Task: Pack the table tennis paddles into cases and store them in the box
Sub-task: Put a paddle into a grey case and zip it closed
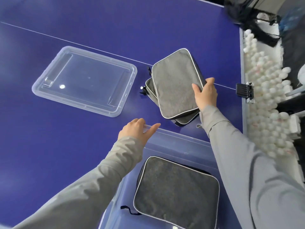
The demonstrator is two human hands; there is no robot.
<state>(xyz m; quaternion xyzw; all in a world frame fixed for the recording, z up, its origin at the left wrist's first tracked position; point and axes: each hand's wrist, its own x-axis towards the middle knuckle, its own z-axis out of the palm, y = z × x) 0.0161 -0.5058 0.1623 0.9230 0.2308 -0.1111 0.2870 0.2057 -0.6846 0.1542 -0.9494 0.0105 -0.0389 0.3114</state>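
Three grey cases on a blue table: one boxed, two stacked.
The clear box at six o'clock holds one boxed case lying flat; its lid lies apart at ten o'clock. At two o'clock the right hand grips the top case, which lies on a second case. The left hand rests loose-fingered on the box's far rim.

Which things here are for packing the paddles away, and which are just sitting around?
For the job: top case, gripped by the right hand; lower case beneath it; packed case inside the clear box; left hand resting on the box's rim; clear lid.

Just lying about: white balls beside the table; black clamp at its edge.
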